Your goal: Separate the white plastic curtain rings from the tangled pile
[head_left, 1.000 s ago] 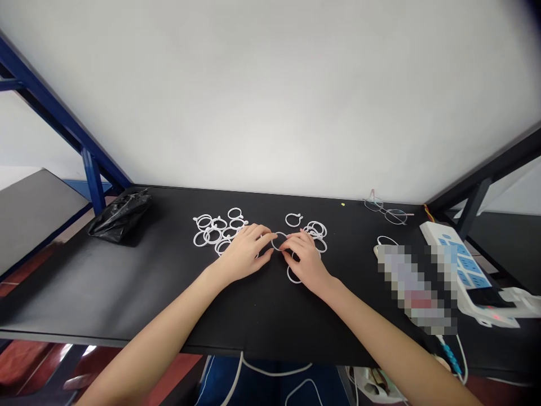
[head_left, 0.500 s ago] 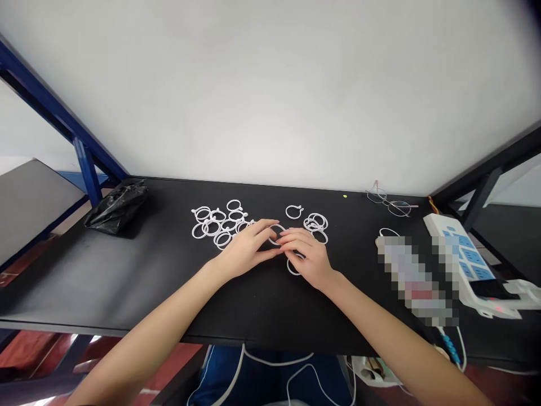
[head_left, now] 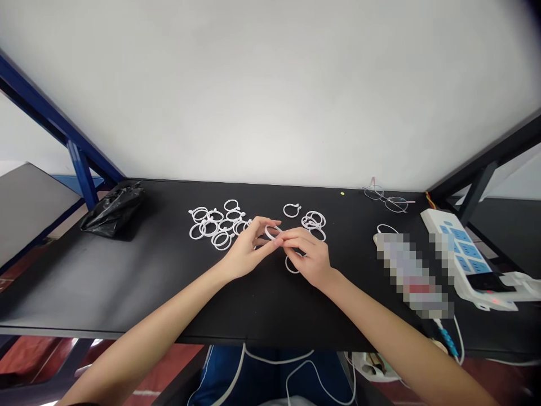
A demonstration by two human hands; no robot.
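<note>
Just about at the middle of the frame, I had a thin white ring (head_left: 269, 234) between my two hands, raised a little above the black tabletop (head_left: 169, 293). My left hand (head_left: 249, 248) had its index finger along the ring's far side and its thumb reaching across beneath, the thumb tip close against the fingertips of the other hand. My right hand (head_left: 310, 254) pinched the ring's right-hand end, fingers bunched together; exactly where each fingertip pressed I couldn't tell, as they hid that part. Left of centre lay a loose cluster of white knobbed rings (head_left: 218, 228), many overlapping, the nearest just beside my left fingers. Right of centre, a smaller overlapping pile of rings (head_left: 313, 220) sat just beyond my right hand, with a single knobbed ring (head_left: 291, 216) to its left, and another ring (head_left: 288, 268) showed partly from under my right palm. Toward the left edge a crumpled black plastic bag (head_left: 113, 211) rested on the tabletop. At the right, wire-rimmed glasses (head_left: 383, 198) lay near the white wall (head_left: 270, 101), and lower down a white power strip (head_left: 466, 249) with blue socket panels stood beside a pixelated object (head_left: 412, 276).
</note>
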